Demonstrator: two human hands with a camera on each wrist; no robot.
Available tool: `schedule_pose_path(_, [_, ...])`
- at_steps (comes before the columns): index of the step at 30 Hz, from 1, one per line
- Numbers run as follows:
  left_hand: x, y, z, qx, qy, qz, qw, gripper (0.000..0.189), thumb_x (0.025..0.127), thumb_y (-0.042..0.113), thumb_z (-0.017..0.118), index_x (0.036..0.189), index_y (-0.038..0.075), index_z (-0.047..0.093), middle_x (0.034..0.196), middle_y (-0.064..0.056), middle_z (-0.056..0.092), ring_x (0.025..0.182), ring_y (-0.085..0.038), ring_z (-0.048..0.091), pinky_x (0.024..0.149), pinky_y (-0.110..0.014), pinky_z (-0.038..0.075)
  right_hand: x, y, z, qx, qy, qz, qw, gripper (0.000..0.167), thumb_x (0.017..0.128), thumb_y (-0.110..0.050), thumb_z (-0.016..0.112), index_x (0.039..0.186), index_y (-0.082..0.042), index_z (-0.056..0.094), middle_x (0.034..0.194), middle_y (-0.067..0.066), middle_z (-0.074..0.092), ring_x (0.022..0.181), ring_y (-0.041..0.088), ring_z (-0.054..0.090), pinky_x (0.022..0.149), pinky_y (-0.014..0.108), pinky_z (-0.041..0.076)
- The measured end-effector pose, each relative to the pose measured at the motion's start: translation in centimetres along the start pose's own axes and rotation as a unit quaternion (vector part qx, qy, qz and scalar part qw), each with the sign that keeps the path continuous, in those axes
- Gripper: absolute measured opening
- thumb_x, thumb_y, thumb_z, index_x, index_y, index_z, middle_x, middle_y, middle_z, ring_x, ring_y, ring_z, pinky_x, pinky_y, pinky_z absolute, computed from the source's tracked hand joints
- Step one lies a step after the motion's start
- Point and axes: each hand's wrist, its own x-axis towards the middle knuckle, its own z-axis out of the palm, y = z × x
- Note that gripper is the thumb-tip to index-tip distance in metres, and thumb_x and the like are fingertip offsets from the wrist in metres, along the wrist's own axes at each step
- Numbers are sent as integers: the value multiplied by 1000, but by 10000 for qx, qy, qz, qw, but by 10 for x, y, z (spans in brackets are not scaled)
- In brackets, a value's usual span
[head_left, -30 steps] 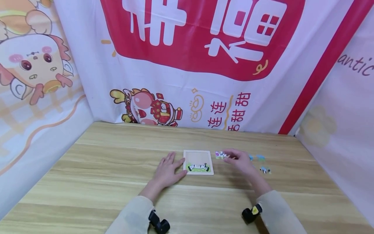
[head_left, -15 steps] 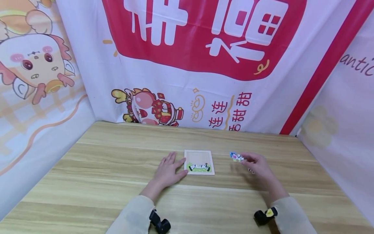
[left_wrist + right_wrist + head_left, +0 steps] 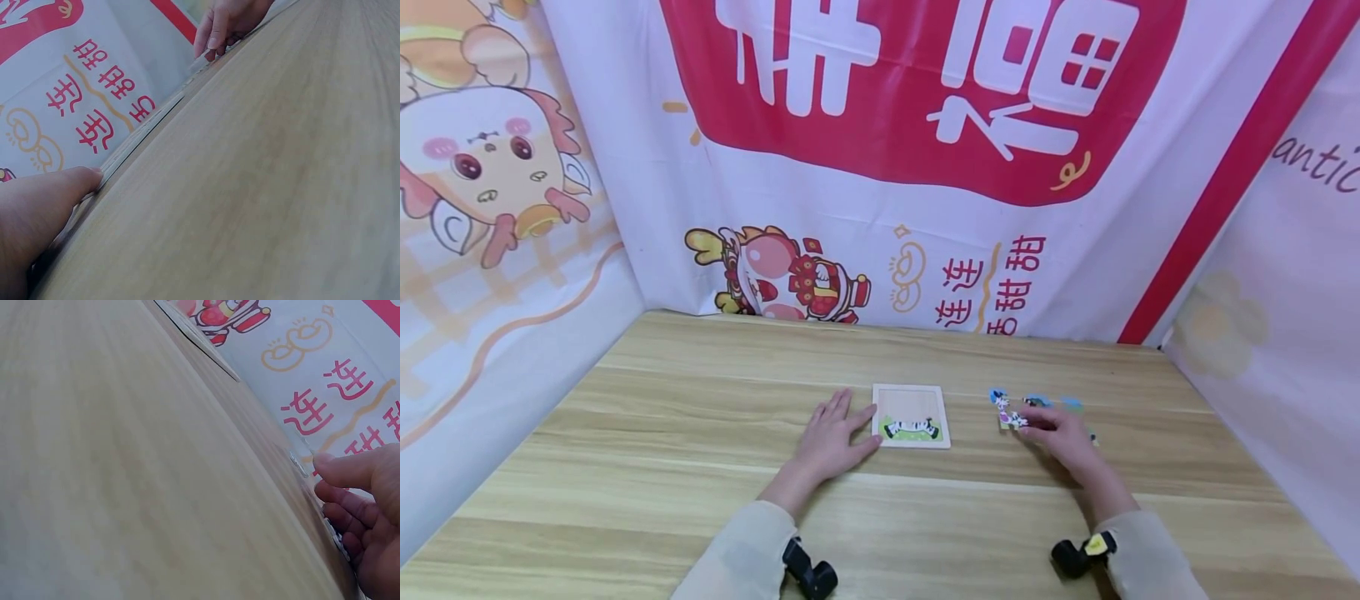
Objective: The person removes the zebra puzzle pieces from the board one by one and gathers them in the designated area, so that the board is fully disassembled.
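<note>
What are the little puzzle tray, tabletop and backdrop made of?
Puzzle tray: probably pale wood, matte; its bare floor looks light tan. Tabletop: wood or printed laminate, smooth, streaked with grain. Backdrop: likely printed fabric, slightly glossy, showing soft folds.

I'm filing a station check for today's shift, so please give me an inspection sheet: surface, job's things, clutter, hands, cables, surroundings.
Surface: wood-grain table; no spill seen.
Job's things: tray flat, zebra print along its near part, the far part plain; zebra piece and other pieces loose to its right, some partly hidden.
Clutter: nothing seen.
Hands: left hand spread, touching the tray's left edge; right hand with fingers at the zebra piece, grip unclear.
Cables: nothing seen.
Surroundings: printed cloths behind and at both sides; wrist cameras on the sleeves.
</note>
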Motion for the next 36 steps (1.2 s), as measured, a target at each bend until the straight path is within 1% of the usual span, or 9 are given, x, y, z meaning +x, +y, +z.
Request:
schedule_pose_path(7, [0, 0, 0, -16, 8, 0, 10000, 57, 83, 55, 40, 128, 21, 44, 138, -20, 19, 127, -31, 12, 100, -47, 11, 1, 1, 4, -651, 165, -156, 9976, 30, 76, -20, 67, 103, -9, 64, 92, 6, 60, 80, 18, 50, 69, 31, 39])
schedule_pose_path(9, [0, 0, 0, -18, 15, 9, 10000, 57, 83, 55, 40, 128, 21, 44, 138, -20, 20, 126, -32, 12, 100, -47, 11, 2, 1, 5, -731, 189, -165, 9970, 29, 75, -19, 67, 102, -9, 64, 90, 5, 59, 79, 17, 50, 68, 30, 39])
schedule_pose_path(13, [-1, 1, -1, -38, 10, 10, 10000, 57, 83, 55, 40, 128, 20, 44, 138, -21, 20, 126, -32, 12, 100, -47, 10, 2, 0, 6, -732, 126, -217, 9970, 29, 75, -16, 67, 103, -8, 63, 91, 6, 58, 79, 18, 48, 68, 31, 38])
schedule_pose_path(20, [0, 1, 1, -16, -7, -43, 10000, 57, 82, 55, 40, 129, 22, 43, 138, -19, 18, 127, -31, 11, 100, -46, 10, 2, 0, 6, -518, 0, -301, 9982, 29, 76, -9, 65, 104, -5, 62, 94, 9, 56, 80, 20, 46, 68, 31, 38])
schedule_pose_path(25, [1, 1, 2, -49, -39, -103, 9999, 57, 82, 56, 39, 129, 24, 41, 139, -18, 17, 127, -29, 9, 100, -45, 8, 2, -1, 6, -546, 41, -472, 9974, 29, 75, -7, 65, 103, -3, 62, 95, 10, 57, 80, 21, 47, 68, 32, 38])
schedule_pose_path(29, [1, 1, 2, -26, -28, -84, 10000, 57, 82, 56, 40, 129, 23, 42, 139, -18, 17, 127, -30, 10, 100, -46, 8, 2, 0, 6, -581, 73, -624, 9963, 28, 75, -6, 65, 103, -1, 62, 96, 11, 58, 80, 21, 48, 68, 32, 38])
schedule_pose_path(36, [0, 1, 2, -9, -12, -70, 10000, 57, 82, 56, 40, 129, 23, 42, 139, -19, 18, 127, -30, 10, 100, -46, 9, 3, 2, 8, -639, 40, -542, 9965, 29, 76, -8, 64, 105, -2, 61, 97, 11, 57, 82, 21, 48, 69, 32, 39])
